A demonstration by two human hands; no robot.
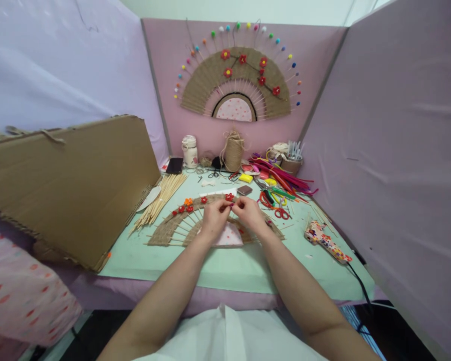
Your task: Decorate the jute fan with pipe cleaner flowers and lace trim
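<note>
My left hand (217, 216) and my right hand (248, 213) meet above the middle of a burlap fan (161, 231) lying on the table. Their fingertips are closed in a pinch on a small dark red piece (232, 204), too small to make out its kind. Red flowers and an orange flower (188, 202) sit along the left part of the fan's band. One red flower (229, 197) shows just beyond my fingertips. Thin wooden sticks form the fan's ribs, and a white dotted half-round (229, 236) is at its base. My hands and forearms hide part of the fan.
Bamboo sticks (161, 203) lie left, beside a cardboard sheet (71, 185). Twine (233, 152), a white bottle (190, 152), red pipe cleaners (285, 176) and red-handled scissors (281, 213) lie behind and right. A patterned glue gun (325, 240) with a cord rests right. A finished fan (199, 87) hangs on the back wall.
</note>
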